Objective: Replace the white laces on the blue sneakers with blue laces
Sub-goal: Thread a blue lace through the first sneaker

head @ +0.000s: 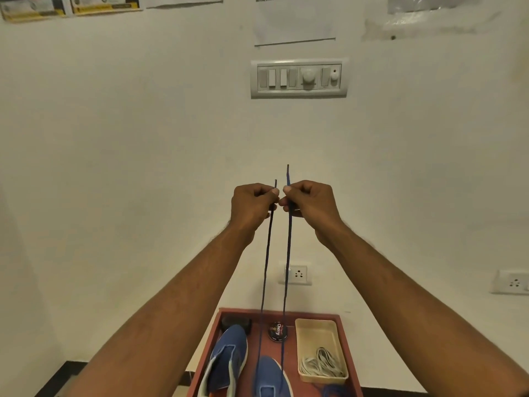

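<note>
Blue sneaker [270,376] below; blue lace [287,253] running straight up, ends pinched level by left hand [253,206] and right hand [310,204].

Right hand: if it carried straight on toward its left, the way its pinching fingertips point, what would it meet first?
Almost at once the left hand, which pinches the other end of the dark blue shoelace. The right hand's fingertips sit nearly against it, though depth between them is unclear.

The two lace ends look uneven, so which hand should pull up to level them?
Probably the left hand: its end of the blue lace pokes up less than the end above the right hand. Both pinch firmly.
</note>
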